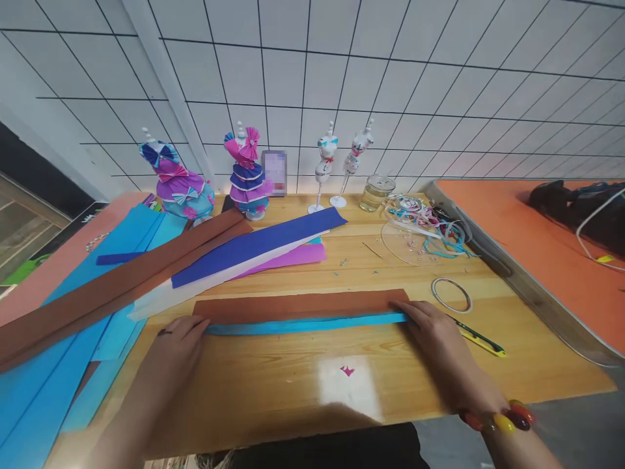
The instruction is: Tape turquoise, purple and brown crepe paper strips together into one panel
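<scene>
Both ends of the blue strip are grasped, left hand at nine o'clock, right hand at three, seemingly aligning it along the brown strip; next likely needs level edges.

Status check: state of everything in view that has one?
Short brown strip: laid crosswise
Narrow blue strip: along brown strip's near edge
Left hand: touching strips' left end
Right hand: touching strips' right end
Yellow knife: lying down, blade unclear
Silvery ring: lying flat
Jar: upright, holding liquid
Ruffled mannequins: both upright, dressed
Slimmer mannequins: both upright, skirtless
Ribbons: tangled
Long papers: overlapping
Small panel: upright, pixelated
</scene>
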Demonstrator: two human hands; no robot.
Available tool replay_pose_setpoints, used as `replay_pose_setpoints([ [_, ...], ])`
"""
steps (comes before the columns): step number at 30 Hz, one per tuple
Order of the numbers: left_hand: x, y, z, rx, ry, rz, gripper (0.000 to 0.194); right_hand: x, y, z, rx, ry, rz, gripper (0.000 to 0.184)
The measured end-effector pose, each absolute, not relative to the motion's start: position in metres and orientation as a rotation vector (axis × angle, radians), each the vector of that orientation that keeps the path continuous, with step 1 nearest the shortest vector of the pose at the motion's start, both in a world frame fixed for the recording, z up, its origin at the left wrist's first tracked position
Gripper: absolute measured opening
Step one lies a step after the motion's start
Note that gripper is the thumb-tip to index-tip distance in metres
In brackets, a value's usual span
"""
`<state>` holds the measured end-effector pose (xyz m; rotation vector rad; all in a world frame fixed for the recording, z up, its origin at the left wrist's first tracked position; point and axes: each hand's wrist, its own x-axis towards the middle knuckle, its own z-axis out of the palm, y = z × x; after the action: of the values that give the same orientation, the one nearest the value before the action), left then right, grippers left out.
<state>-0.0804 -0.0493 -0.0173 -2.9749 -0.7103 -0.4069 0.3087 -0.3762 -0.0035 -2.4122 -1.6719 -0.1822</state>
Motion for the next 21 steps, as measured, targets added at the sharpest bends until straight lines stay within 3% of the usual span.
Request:
replay_pose_setpoints([
  [7,-0.077,-0.039,-0.011,-3.090,-0.880,-0.541,0.029,0.323,-0.381,-0.006,-2.301,-1.460,0.091,0.032],
  [11,-0.085,-0.037,0.008,-3.337,-1.264,-0.598,0.030,0.332,-0.383,0.003,-2.161,-1.181,0.333,0.029],
  [16,-0.083,-0.026,0.030,-3.449,-1.876,-0.727,0.046,0.344,-0.378,0.026,-2.019,-0.819,0.615,0.043],
  [21,-0.065,-0.011,0.022,-3.486,-2.057,-0.746,0.052,0.356,-0.361,0.029,-1.969,-0.650,0.861,0.058],
])
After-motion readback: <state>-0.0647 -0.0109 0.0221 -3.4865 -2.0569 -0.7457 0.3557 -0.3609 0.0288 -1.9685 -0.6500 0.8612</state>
